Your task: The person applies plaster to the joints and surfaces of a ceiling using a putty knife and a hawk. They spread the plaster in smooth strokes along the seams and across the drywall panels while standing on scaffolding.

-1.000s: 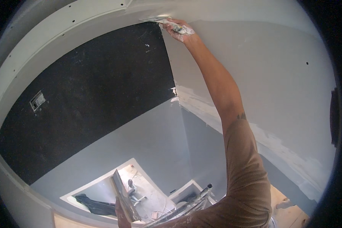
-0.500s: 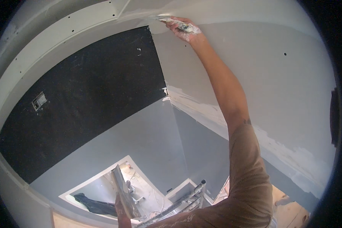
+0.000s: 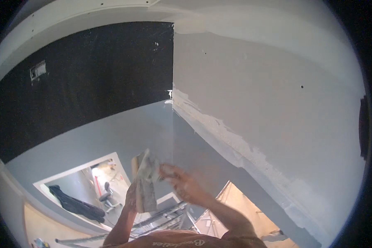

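Note:
Low in the centre, my left hand (image 3: 131, 198) grips a long, plaster-smeared mud pan (image 3: 146, 198) held upright. My right hand (image 3: 182, 184), blurred, is closed on the putty knife (image 3: 155, 169), whose blade is at the pan's upper part and hard to make out. Above them, a black wall panel (image 3: 95, 78) meets a pale grey wall (image 3: 260, 70) at a vertical corner. A rough white band of filler (image 3: 219, 128) runs down the grey wall from that corner.
A ladder or scaffold's metal rails (image 3: 157, 219) lie below my hands. A white-framed doorway (image 3: 80, 163) at lower left has dark fabric (image 3: 70, 200) draped in it and a swivel chair beyond. Wooden boards (image 3: 223, 200) show at lower right; a curved white bulkhead (image 3: 58, 18) runs overhead.
My right hand has come down from the top of the corner to the pan in my left hand, which has shifted slightly right. The view has also tilted.

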A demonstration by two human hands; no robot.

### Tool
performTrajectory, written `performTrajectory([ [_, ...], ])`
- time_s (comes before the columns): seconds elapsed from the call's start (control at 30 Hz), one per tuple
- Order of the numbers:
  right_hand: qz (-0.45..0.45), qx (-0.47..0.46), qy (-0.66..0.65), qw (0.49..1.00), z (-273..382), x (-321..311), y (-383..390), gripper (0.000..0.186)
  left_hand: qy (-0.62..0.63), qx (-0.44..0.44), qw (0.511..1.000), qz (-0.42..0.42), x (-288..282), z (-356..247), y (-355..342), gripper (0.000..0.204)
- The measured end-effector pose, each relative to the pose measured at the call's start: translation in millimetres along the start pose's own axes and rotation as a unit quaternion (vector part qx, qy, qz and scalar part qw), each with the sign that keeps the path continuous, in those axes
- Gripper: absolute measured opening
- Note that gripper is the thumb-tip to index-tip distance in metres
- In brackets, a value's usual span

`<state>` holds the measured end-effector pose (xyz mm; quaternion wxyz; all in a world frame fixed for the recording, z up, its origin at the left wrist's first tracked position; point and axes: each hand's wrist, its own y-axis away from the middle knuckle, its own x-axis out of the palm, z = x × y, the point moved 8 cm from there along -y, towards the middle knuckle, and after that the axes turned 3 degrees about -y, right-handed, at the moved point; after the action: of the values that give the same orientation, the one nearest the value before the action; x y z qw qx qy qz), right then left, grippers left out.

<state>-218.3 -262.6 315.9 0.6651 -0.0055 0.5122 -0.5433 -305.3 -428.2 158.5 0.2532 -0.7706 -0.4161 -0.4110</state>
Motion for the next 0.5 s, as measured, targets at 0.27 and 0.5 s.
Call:
performTrajectory([
  [0.27,-0.074,0.177,0.124,0.974,-60,24,86,0.07,-0.052,0.003,0.998,-0.02,-34,34,-27,0.038],
  [0.5,-0.264,0.363,-0.414,0.792,-109,14,167,0.01,-0.259,0.253,0.927,-0.101,-7,-43,-26,0.046],
])
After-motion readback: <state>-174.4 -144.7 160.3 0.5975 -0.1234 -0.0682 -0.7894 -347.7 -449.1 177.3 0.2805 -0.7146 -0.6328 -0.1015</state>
